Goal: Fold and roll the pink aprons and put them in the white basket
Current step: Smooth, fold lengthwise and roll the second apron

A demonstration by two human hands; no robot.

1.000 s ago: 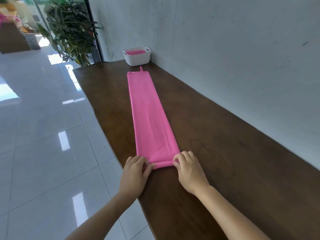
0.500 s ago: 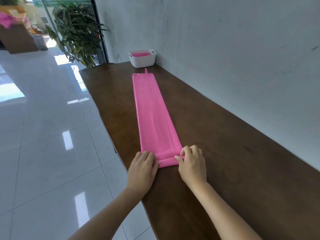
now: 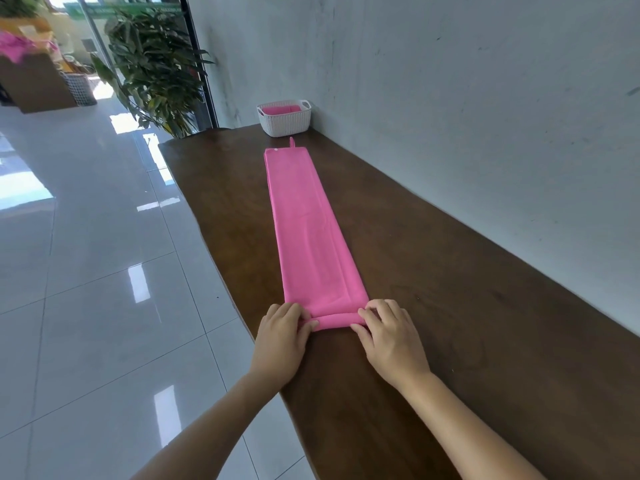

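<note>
- Pink roll point(image 3: 334, 322), only a turn or so thick, sits under the curled fingers point(image 3: 292, 311) of both hands. The left hand point(image 3: 280, 344) pinches its left end, thumb tucked against the near side. The right hand point(image 3: 391, 341) pinches its right end the same way.
- Beyond the fingers, the rest of the apron point(image 3: 311, 230) lies flat on the brown table point(image 3: 450, 306), folded into a narrow strip.
- White basket point(image 3: 284, 124) stands at the table's far end beside the wall point(image 3: 450, 98), just past the strip. Pink cloth point(image 3: 280, 108) lies inside it.
- Strip's long axis runs away from the person, along the table and wall. A small loop point(image 3: 292, 142) at its far end points toward the basket.
</note>
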